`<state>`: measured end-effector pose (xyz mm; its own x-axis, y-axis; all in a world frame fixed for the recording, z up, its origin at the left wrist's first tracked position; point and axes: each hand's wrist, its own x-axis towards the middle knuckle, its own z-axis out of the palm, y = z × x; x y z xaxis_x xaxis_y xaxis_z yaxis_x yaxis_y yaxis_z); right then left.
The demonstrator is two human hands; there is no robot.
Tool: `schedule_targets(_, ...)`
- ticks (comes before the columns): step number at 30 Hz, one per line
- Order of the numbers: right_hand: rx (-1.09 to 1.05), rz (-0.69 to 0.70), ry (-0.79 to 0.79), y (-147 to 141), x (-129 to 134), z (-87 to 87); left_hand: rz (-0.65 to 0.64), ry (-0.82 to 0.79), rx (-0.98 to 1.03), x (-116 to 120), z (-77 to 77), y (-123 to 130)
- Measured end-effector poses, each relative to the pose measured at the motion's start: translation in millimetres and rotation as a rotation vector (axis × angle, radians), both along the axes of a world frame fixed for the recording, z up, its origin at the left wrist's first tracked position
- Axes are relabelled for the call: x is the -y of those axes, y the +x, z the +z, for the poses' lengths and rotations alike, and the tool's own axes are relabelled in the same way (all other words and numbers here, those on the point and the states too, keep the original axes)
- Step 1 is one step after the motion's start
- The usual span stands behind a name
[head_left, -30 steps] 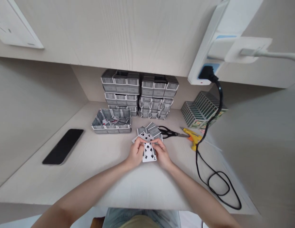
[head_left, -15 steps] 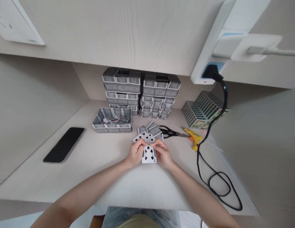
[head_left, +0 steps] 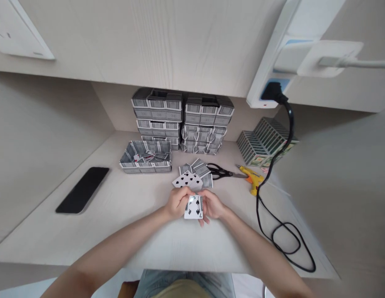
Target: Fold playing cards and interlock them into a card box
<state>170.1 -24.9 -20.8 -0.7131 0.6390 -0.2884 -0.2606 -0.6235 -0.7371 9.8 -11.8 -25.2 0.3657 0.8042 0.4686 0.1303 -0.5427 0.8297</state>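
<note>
Between my two hands is a playing card [head_left: 194, 209], a seven of spades, face up, with patterned card edges showing along its sides. My left hand [head_left: 178, 203] is closed on its left side, thumb at the top edge. My right hand [head_left: 212, 204] grips the top right edge, some fingers reaching under it. Just beyond my hands lies a face-up spade card [head_left: 188, 180] on a small spread of face-down grey-backed cards [head_left: 201, 167]. Whether the held card is folded or joined to others is hard to tell.
Left of the loose cards stands an open box made of cards [head_left: 145, 167], with cards inside. Card-built boxes [head_left: 157, 112] are stacked behind. Black scissors [head_left: 222, 171], a yellow glue gun [head_left: 255, 179] and its black cable [head_left: 285, 227] are at right. A phone [head_left: 83, 190] lies left.
My hands and the held card have come slightly down toward me, and the card's top is tilted. Fingers of my right hand now show below the card. The loose cards have stayed put.
</note>
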Motion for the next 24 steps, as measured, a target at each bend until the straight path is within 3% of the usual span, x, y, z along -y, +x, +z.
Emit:
schedule_targets(3,-0.039,0.068,-0.008,3.2,-0.3,3.2,-0.043,-0.015,-0.019,0.8,1.8,-1.2)
schedule_targets(5,-0.034,0.038,0.037,3.9,-0.3,6.3,-0.047,-0.031,-0.015,0.9,2.4,-1.6)
schedule_targets(10,0.036,-0.078,0.178,3.5,-3.1,4.8,0.045,-0.040,-0.093,0.8,4.4,0.2)
schedule_targets(16,0.209,-0.358,0.390,1.2,-4.7,-3.0,0.220,-0.034,-0.227,-4.7,13.4,-0.2)
schedule_targets(20,0.348,-0.393,0.520,-2.2,-1.2,0.8,0.165,0.068,-0.348,-8.0,14.0,-0.7)
schedule_targets(24,0.449,-0.377,0.618,-3.5,1.6,4.4,0.129,0.078,-0.347,-7.4,9.7,1.3)
